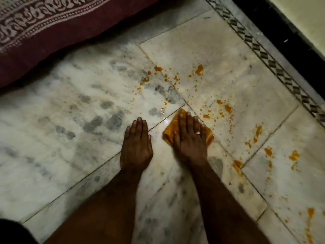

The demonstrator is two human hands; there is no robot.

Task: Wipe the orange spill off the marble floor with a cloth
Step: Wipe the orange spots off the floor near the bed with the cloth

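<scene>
The right hand (190,138) was laid flat on top of the orange cloth (168,133), with its fingers straight and a little spread, so the cloth was pressed down onto the marble floor (70,120). A ring (198,132) was worn on 1 finger of that hand. The left hand (137,143) was laid open and flat on the bare floor just beside the cloth, not touching it, with its fingers straight and kept close together. The cloth was bunched under the right hand, and only its edges could be seen poking out at the top and on both sides. It was placed near where the lines between the floor slabs crossed, and the floor right by it looked wet and shiny. The orange spill (199,69) was scattered in blobs and tiny dots past the fingertips and off to the right, all the way down to the lower right corner. A dark red fabric (35,50) with a pale pattern was seen at the top left. A checked border strip (263,55) and a black band (281,23) were seen at the top right.
</scene>
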